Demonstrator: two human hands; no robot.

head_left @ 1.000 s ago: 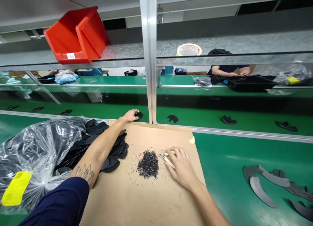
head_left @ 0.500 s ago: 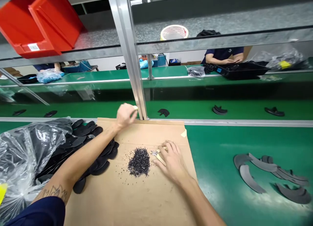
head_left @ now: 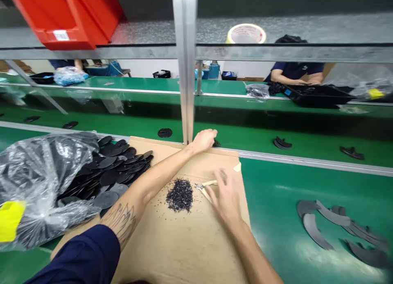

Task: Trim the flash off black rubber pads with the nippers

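Nearest, my right hand point(head_left: 225, 196) lay over the cutters point(head_left: 206, 186) on the cardboard point(head_left: 184, 243), its grip loose, beside black trimmings point(head_left: 180, 195). Farther off, my left hand point(head_left: 204, 139) closed on a black piece point(head_left: 216, 143) at the belt's point(head_left: 245, 136) edge.

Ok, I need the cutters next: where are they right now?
The cutters lie on the cardboard sheet, centre of the head view, just right of the pile of black trimmings, at the fingertips of the right hand.
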